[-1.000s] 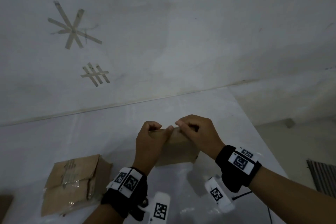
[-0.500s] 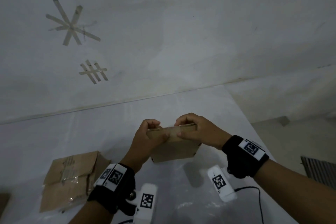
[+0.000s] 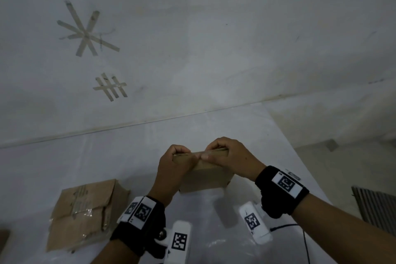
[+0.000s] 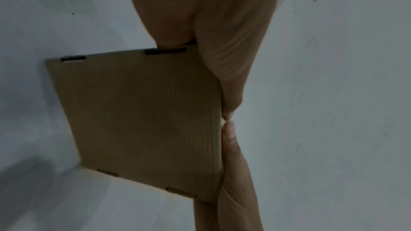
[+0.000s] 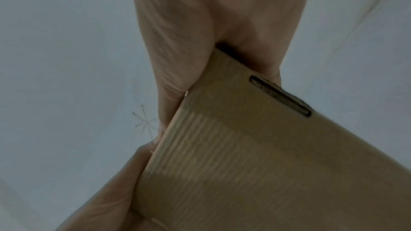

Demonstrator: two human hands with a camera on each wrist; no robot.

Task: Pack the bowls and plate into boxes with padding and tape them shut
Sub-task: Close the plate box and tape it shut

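Observation:
A small brown cardboard box (image 3: 205, 180) stands on the white table (image 3: 107, 156) in front of me. My left hand (image 3: 173, 163) grips its upper left edge, fingers curled over the top and thumb on the near face. My right hand (image 3: 227, 154) grips the upper right edge the same way, and the two thumbs nearly touch at the middle. In the left wrist view the box (image 4: 142, 122) shows a ribbed side with slot cuts. In the right wrist view the box (image 5: 255, 164) fills the lower right. What the box holds is hidden.
A second cardboard box (image 3: 85, 212), taped shut and creased, lies at the near left of the table. Tape strips (image 3: 85, 30) stick to the wall behind. The table's right edge (image 3: 300, 156) drops to the floor, where a grate (image 3: 375, 206) lies.
Both hands have slid along the top edge of the small box and settled into a firmer grip, thumbs meeting at the middle. The box has stayed about where it was.

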